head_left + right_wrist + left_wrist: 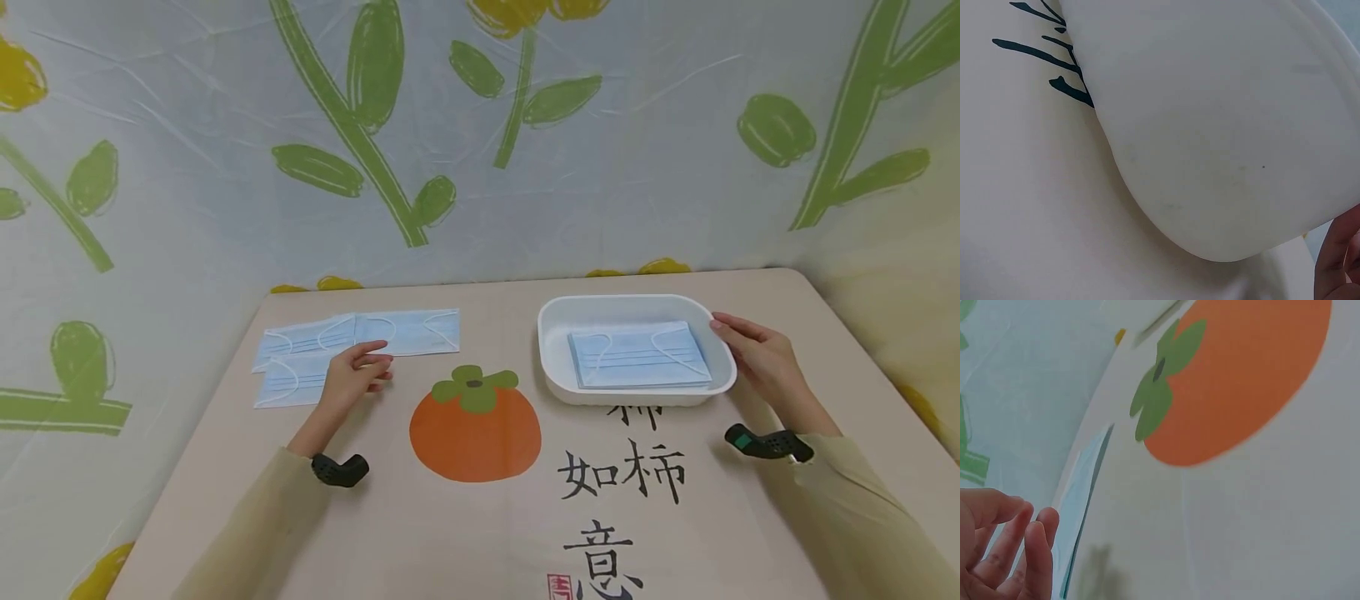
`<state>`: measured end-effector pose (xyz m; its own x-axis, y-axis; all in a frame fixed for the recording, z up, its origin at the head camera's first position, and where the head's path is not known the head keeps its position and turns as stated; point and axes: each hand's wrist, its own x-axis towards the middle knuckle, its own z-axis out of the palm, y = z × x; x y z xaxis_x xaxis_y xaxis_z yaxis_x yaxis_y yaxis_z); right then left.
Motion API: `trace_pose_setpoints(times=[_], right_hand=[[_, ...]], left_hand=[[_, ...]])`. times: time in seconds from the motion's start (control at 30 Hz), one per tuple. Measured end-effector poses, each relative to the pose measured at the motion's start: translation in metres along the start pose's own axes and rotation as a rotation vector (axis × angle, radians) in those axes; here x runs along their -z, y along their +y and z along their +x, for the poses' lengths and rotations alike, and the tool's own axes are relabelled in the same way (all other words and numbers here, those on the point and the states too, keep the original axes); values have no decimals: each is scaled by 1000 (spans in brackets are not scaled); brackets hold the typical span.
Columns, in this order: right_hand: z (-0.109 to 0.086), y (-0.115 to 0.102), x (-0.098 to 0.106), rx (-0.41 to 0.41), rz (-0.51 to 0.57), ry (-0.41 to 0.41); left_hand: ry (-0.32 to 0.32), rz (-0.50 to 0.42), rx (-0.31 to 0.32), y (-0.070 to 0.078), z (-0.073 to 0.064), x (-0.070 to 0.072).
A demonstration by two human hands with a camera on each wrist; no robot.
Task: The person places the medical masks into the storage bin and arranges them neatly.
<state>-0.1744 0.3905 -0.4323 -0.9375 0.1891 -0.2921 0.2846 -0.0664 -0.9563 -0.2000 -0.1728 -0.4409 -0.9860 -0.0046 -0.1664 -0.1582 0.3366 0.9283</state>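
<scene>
At the right of the frame, the right hand (765,362) grips the right end of the white tray (637,399), fingers bent at its rim; a stack (641,358) of blue masks lies inside. At the left, three loose masks (412,333) lie on the counter (450,533), two along the back and one in front of them. The left hand (351,379) is over the right end of the front one, its fingers loosely bent and slightly parted, with nothing seen between them; whether it touches the mask, I cannot tell. The step in hand looks like steadying or positioning the tray while the left hand is free near the loose masks. The next move seems to call for a flat pinch on one mask's edge, with the tray kept level.
</scene>
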Motion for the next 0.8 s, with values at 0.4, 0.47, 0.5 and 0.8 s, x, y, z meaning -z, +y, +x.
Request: trace_pose_setpoints(times=[0.4,0.47,0.5,0.8], right_hand=[[0,2,1,18,-45,-13],[-1,2,0,12,-54,-6],[-1,2,0,9,-57,-3],[0,1,2,30,-11,-4]], left_hand=[[67,30,-8,-3,1,42],[79,48,0,-5,0,47],[84,55,7,-6,-1,49],[116,91,31,-20,-4,62]])
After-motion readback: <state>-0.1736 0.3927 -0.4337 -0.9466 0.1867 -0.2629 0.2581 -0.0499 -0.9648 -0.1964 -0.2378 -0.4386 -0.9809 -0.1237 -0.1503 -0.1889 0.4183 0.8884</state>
